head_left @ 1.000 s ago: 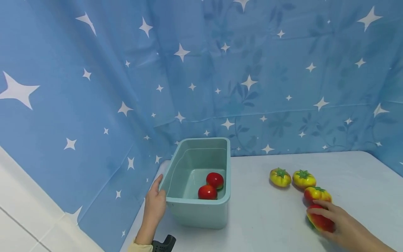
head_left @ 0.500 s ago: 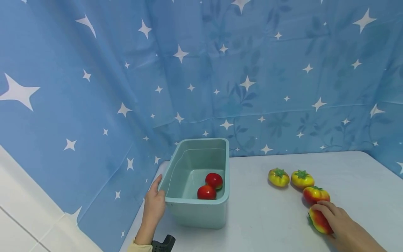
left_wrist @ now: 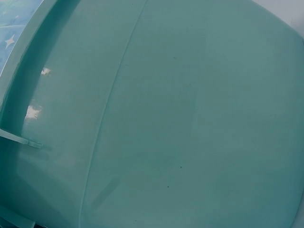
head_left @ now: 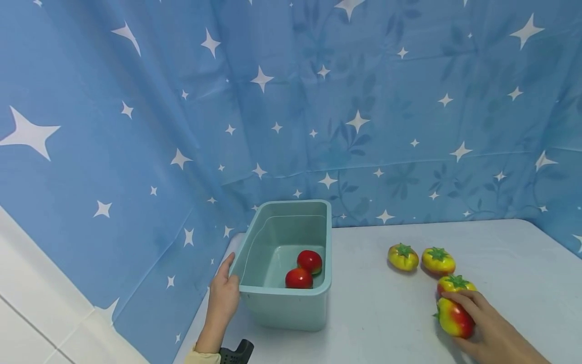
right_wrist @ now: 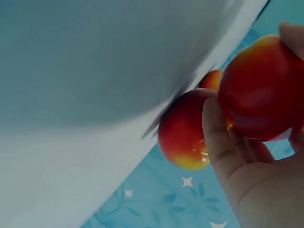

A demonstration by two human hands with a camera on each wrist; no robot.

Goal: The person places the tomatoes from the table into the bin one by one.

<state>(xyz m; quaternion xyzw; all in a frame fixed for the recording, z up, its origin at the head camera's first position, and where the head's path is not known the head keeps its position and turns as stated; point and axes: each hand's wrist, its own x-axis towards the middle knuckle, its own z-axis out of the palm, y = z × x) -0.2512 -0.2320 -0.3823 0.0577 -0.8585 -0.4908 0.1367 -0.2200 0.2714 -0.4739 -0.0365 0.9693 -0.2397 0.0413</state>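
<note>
The right hand [head_left: 488,328] gripped a red-and-yellow fruit [head_left: 455,319] at the worktop's [head_left: 373,313] near right.
Its fingers and thumb closed round the fruit, whose green cap faced left. The left hand [head_left: 224,299] held the near left corner of a pale teal bin [head_left: 286,309], index finger stretched along the outside. Two red fruits [head_left: 298,278] lay close together inside. Just beyond the gripped fruit sat a matching one [head_left: 454,286], then two yellow fruits [head_left: 403,259], before a starry blue curtain [head_left: 318,101].
</note>
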